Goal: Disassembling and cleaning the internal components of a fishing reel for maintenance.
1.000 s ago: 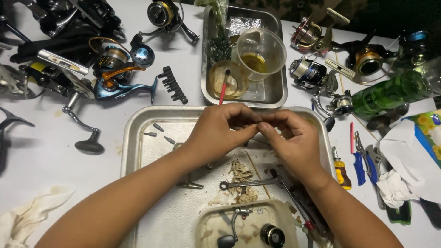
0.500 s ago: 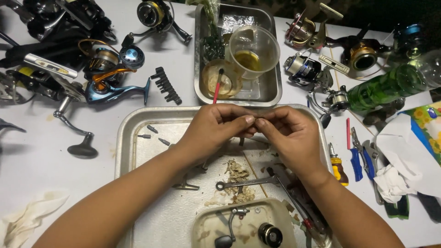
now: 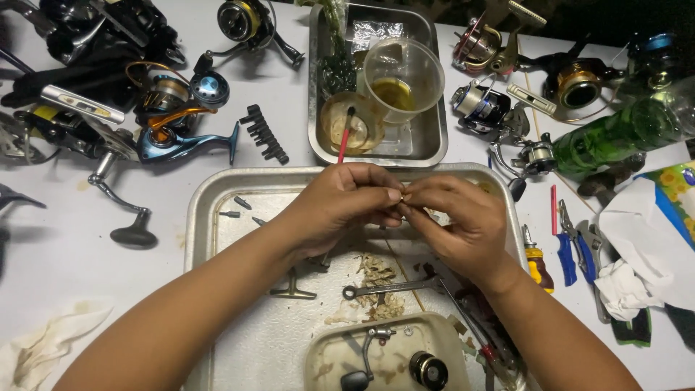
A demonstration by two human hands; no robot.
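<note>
Both hands (image 3: 405, 206) pinched together on a tiny part (image 3: 402, 197), mostly hidden by fingertips.

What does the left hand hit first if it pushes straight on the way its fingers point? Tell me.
The right hand: the left hand points right, fingertips already meeting it around a small gold-coloured part above the metal tray. Depth between them is hard to judge.

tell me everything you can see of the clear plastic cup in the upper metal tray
The clear plastic cup stands tilted in the upper metal tray, open mouth toward the camera. It is see-through, round-rimmed, with a little yellowish-brown liquid at its bottom. It seems to lean against a shallow round dish with a red-handled brush. Neither hand touches it.
</note>
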